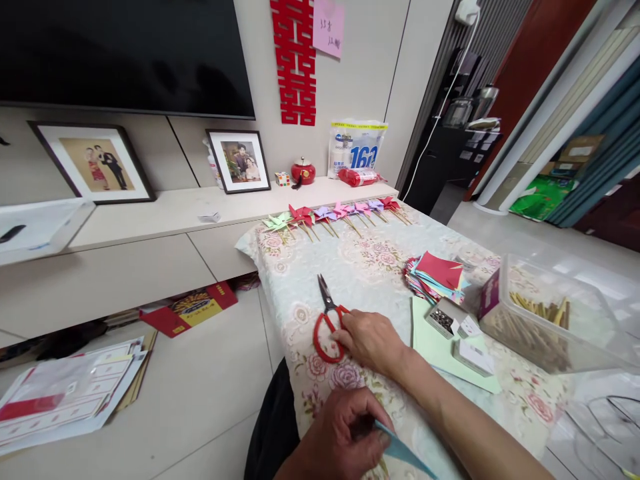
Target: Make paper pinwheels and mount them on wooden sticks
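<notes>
My left hand (345, 430), low in the view, pinches a folded piece of blue paper (406, 457) between thumb and forefinger. Above it my right hand (373, 340) has its fingers closed on one red handle of the scissors (326, 320). The scissors lie on the flowered tablecloth (300, 267), blades pointing away from me and slightly parted. Several paper pinwheels (303, 215) on sticks are lined up along the table's far edge. To the right of my right hand is a stack of coloured paper (440, 270).
A box of small metal pins (443, 320) and a white box (474, 357) rest on light green paper (425, 340). A clear plastic bin (590, 333) with sticks stands at the right edge. Behind the table runs a white cabinet (185, 207) with framed photos (240, 160).
</notes>
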Tool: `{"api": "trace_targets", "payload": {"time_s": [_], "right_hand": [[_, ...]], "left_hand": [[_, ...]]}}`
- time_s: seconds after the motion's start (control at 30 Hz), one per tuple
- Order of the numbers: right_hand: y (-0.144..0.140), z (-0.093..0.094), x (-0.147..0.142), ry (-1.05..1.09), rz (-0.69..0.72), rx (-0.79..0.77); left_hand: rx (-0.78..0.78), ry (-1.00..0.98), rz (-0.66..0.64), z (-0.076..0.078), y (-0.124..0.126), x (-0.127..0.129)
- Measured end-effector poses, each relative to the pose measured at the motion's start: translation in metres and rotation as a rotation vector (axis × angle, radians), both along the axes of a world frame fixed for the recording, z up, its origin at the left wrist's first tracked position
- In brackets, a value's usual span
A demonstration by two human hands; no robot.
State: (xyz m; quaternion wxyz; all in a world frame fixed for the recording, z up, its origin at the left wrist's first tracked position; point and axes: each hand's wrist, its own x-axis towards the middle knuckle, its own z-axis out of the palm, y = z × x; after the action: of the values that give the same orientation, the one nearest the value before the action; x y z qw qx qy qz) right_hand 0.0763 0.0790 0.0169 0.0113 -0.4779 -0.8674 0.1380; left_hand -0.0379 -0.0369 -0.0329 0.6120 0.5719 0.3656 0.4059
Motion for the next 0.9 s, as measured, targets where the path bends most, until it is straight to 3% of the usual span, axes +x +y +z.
{"api": "trace_targets", "payload": {"time_s": [0.1,0.27,0.47,0.57,0.67,0.73,0.83,0.9], "right_hand": [[-0.013,0.007,0.025,-0.153,-0.127,-0.039],[-0.031,0.011,0.042,-0.210,-0.264,-0.089],[-0.035,0.007,0.044,-0.088,-0.344,-0.102],[-0.037,0.004,0.061,0.199,-0.378,-0.298],[-0.050,-0.002,0.081,0.762,-0.411,-0.740],[-0.065,-0.006,0.091,1.082,-0.431,-0.901],[-0.093,-0.010,0.101,1.298,-0.421,-0.977],[-0.108,-0.014,0.109,1.384,-0.418,-0.930]], "left_hand": [[0.024,0.014,-0.028,0.000,0.001,-0.002],[-0.042,-0.214,-0.062,-0.002,0.008,-0.004],[-0.186,-0.335,0.243,0.001,0.007,-0.008],[-0.234,-0.298,0.287,0.011,0.005,-0.017],[-0.313,-0.274,0.304,0.020,0.004,-0.023],[-0.333,-0.276,0.315,0.023,0.004,-0.025],[-0.336,-0.284,0.323,0.025,0.004,-0.023],[-0.347,-0.296,0.339,0.026,0.005,-0.022]]}}
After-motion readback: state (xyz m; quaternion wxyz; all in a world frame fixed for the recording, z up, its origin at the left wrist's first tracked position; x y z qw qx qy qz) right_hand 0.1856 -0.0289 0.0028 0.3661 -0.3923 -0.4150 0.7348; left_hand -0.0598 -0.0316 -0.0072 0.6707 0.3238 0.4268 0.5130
